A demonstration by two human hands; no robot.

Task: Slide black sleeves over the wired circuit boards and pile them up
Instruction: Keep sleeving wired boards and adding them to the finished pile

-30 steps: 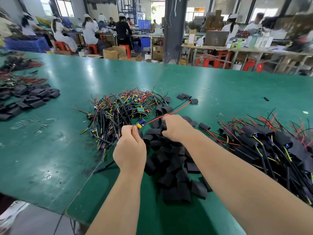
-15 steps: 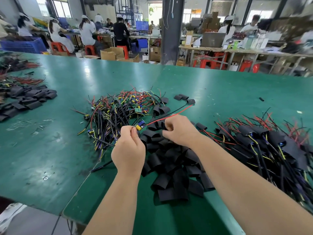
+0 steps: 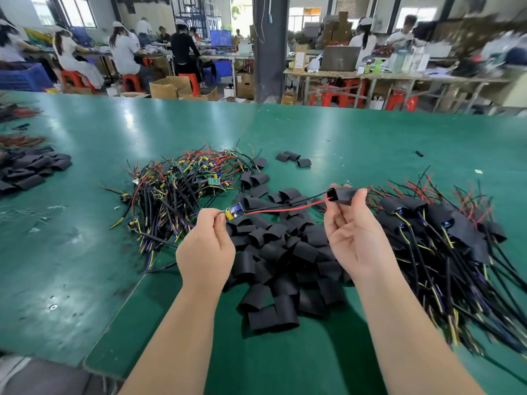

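Fingers (image 3: 220,223) of the left hand (image 3: 205,246) were pressed together in a pinch on the near end of a board (image 3: 234,210), held just above the loose sleeves (image 3: 279,252) heaped on the worktop (image 3: 356,138). Thumb and forefinger of the right hand (image 3: 352,238) pinched one sleeve (image 3: 342,193) by its sides. Its other fingers were loosely curled and its palm faced the camera. A red wire (image 3: 285,208) and a black wire (image 3: 302,198) ran from the board into the sleeve's open mouth. The board itself remained uncovered and well apart from the sleeve.

The step in hand was judged to be the threading: the wires were entered, but the sleeve was not yet over the board. The next move would call for drawing the sleeve leftward along the wires with its mouth kept open, so that the board's corners and its yellow part would not catch. The left pinch would have to make room as the sleeve arrived.

Bare boards (image 3: 182,189) lay in a tangle left of the hands, and the finished pile (image 3: 445,232) lay to the right. Three sleeves (image 3: 293,160) sat apart beyond the heap, and a second heap (image 3: 28,169) lay at the left edge.

The green worktop was glossy, with a seam running between the hands. Behind it stood a dark pillar (image 3: 266,47). People (image 3: 125,52) sat on red stools (image 3: 131,81) at further benches, among cartons (image 3: 168,88).
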